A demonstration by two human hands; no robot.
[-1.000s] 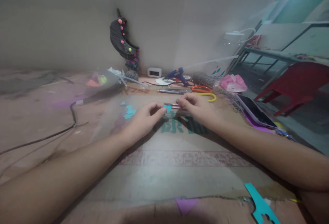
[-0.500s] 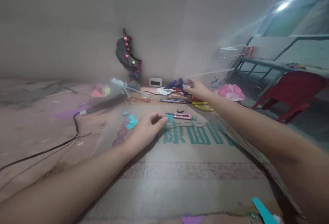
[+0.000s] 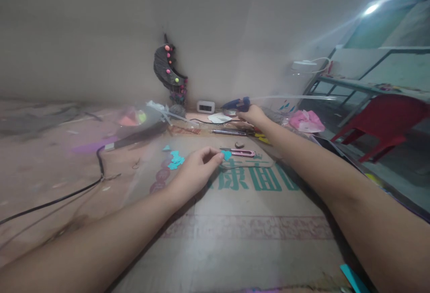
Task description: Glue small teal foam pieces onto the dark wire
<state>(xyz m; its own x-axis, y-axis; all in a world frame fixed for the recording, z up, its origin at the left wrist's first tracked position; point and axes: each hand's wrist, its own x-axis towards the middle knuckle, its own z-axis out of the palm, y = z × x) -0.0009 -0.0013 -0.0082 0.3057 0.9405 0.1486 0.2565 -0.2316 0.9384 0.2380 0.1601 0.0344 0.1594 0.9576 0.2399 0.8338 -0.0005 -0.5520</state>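
Note:
Between thumb and forefinger my left hand [image 3: 201, 167] pinches a small turquoise paper cutout [image 3: 226, 155] above the printed cardboard [image 3: 235, 226]. Pink-handled thread snips [image 3: 242, 152] lie just beyond that cutout. My right hand [image 3: 252, 116] is wrapped round the handle of a blue glue gun [image 3: 237, 104], whose nozzle points left; a long clear glue stick [image 3: 295, 98] sticks out of its back to the right. More turquoise cutouts [image 3: 175, 160] lie in a small heap left of my left hand.
At the back stand a small white digital clock [image 3: 205, 106] and a dark crescent ornament with coloured balls [image 3: 164, 66]. A black cable [image 3: 60, 199] crosses the left side. Pink plastic [image 3: 306, 121] lies at right; a red chair [image 3: 386, 116] stands beyond.
My right hand has closed round the glue gun's handle and lifted it, turning it more level. My left hand keeps its pinch on the cutout. The view has shifted slightly.

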